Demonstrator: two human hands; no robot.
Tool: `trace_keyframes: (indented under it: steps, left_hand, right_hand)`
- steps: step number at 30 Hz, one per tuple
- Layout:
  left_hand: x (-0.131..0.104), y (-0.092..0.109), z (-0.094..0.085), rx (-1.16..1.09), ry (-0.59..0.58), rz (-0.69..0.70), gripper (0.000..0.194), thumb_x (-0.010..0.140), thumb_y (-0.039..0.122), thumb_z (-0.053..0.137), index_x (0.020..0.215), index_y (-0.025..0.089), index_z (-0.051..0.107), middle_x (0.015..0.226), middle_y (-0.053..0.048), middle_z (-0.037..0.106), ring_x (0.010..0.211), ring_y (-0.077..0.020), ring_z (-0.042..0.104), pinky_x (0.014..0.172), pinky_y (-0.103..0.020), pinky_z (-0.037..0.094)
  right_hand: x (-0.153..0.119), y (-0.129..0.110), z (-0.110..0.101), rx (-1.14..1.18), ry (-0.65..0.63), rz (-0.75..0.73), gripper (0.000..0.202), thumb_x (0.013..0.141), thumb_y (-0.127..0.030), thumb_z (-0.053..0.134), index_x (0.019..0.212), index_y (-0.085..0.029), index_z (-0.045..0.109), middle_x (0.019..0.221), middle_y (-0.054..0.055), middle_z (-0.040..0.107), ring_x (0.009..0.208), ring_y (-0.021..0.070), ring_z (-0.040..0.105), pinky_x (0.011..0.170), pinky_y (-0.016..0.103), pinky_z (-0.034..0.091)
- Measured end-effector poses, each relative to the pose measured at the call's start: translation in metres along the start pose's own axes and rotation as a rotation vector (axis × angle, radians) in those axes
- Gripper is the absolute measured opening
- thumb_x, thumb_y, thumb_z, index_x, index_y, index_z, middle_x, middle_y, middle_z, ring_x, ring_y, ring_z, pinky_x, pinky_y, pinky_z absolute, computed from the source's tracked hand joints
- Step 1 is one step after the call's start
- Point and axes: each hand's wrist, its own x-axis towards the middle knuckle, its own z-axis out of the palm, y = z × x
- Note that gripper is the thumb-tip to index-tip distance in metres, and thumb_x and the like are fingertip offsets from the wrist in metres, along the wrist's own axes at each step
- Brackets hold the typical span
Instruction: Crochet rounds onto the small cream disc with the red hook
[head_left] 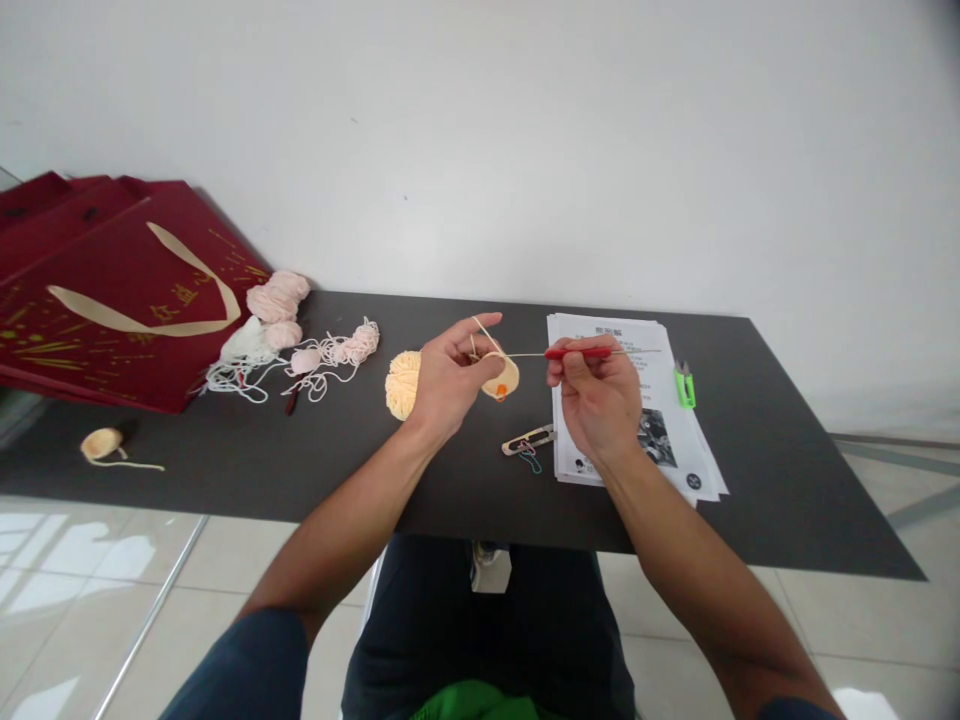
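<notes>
My left hand (454, 375) pinches a small round cream crochet piece (510, 378) with an orange marker clipped on it. Cream yarn runs up over a raised finger of that hand. A crochet hook with a red handle (585, 352) is gripped in my right hand (600, 395), and its thin metal shaft points left, reaching the piece. A yellow yarn ball (403, 385) lies on the table just left of my left hand. Beneath my right hand are printed sheets (675, 445).
Thread snips (527, 440) and stitch markers (531, 462) lie by the sheets; green snips (684, 386) sit on their right edge. Pink and white yarn (356, 343), red gift bags (127, 290) and a small cream piece (101, 443) are at the left of the dark table (795, 480).
</notes>
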Motion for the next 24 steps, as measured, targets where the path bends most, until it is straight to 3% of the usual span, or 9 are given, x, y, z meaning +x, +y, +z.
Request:
trace_keyframes:
  steps: [5, 11, 19, 24]
  left_hand:
    - [-0.002, -0.002, 0.003, -0.037, -0.017, -0.005, 0.045, 0.068, 0.017, 0.082, 0.113, 0.02, 0.074, 0.079, 0.002, 0.07, 0.066, -0.0102, 0.063, 0.066, -0.024, 0.051]
    - [0.001, -0.006, 0.003, -0.059, 0.03, 0.079, 0.055, 0.069, 0.018, 0.085, 0.122, 0.023, 0.072, 0.09, 0.001, 0.072, 0.075, -0.0107, 0.065, 0.072, -0.025, 0.053]
    - [0.0, -0.006, 0.001, 0.057, 0.057, 0.059, 0.071, 0.072, 0.024, 0.085, 0.14, 0.024, 0.064, 0.085, 0.001, 0.076, 0.063, -0.0099, 0.062, 0.06, -0.024, 0.05]
    - [0.001, -0.007, 0.001, -0.039, 0.051, 0.022, 0.076, 0.07, 0.026, 0.089, 0.142, 0.023, 0.063, 0.084, -0.001, 0.078, 0.067, -0.012, 0.066, 0.063, -0.026, 0.053]
  right_hand:
    - [-0.003, 0.008, 0.004, 0.057, 0.064, 0.152, 0.017, 0.084, -0.033, 0.084, 0.089, -0.025, 0.07, 0.091, -0.002, 0.079, 0.072, 0.0076, 0.071, 0.066, 0.019, 0.063]
    - [-0.006, 0.009, 0.01, 0.091, 0.153, 0.215, 0.016, 0.083, -0.03, 0.085, 0.089, -0.023, 0.073, 0.088, -0.002, 0.081, 0.073, 0.007, 0.073, 0.069, 0.016, 0.065]
    - [-0.014, 0.007, 0.019, -0.034, 0.123, 0.073, 0.011, 0.088, -0.029, 0.08, 0.093, -0.024, 0.072, 0.09, -0.001, 0.082, 0.073, 0.0094, 0.076, 0.071, 0.022, 0.067]
    - [-0.028, 0.007, 0.022, -0.352, 0.156, -0.151, 0.015, 0.09, -0.027, 0.077, 0.104, -0.026, 0.078, 0.091, 0.002, 0.083, 0.072, 0.0155, 0.077, 0.072, 0.032, 0.067]
